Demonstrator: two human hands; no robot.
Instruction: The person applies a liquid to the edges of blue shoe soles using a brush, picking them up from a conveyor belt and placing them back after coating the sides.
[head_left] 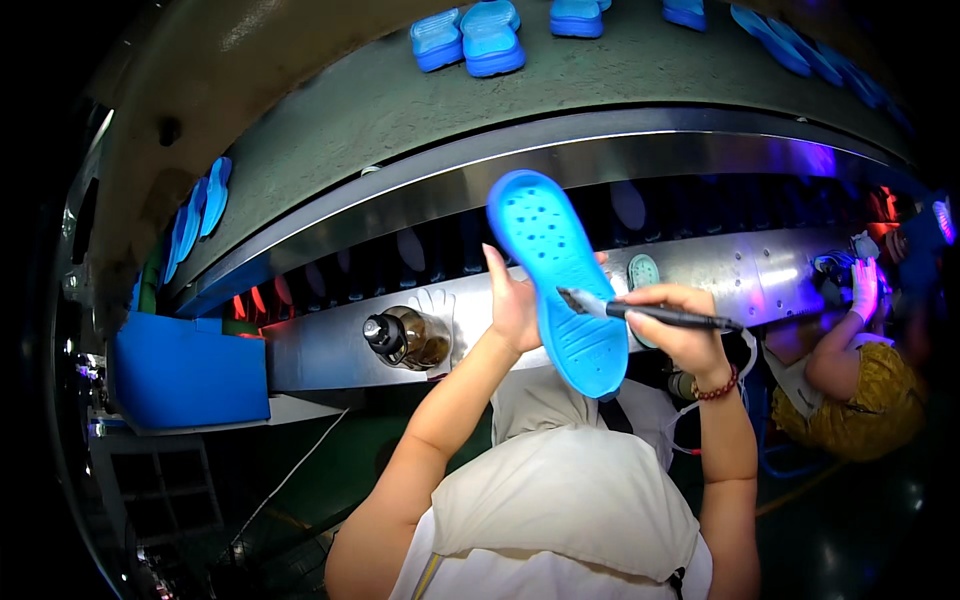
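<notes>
A blue shoe sole point(560, 250), with dark holes in its upper part and grooves lower down, is held up over the bench edge. My left hand point(515, 308) grips it by its left edge, with the thumb showing and fingers partly behind it. In my right hand point(685, 338) is a brush point(690, 319) with a black handle, held between thumb and fingers. Its bristle end lies over the middle of the sole; whether it touches cannot be made out. Behind the sole, a pale green oval piece point(643, 268) rests on the metal bench.
A brown see-through bottle point(425, 340) with a black cap stands on the metal bench point(325, 345). Beyond runs a green conveyor belt point(370, 125) carrying several blue soles point(492, 40). A blue box point(190, 370) is at left. Another person point(850, 385) works at right.
</notes>
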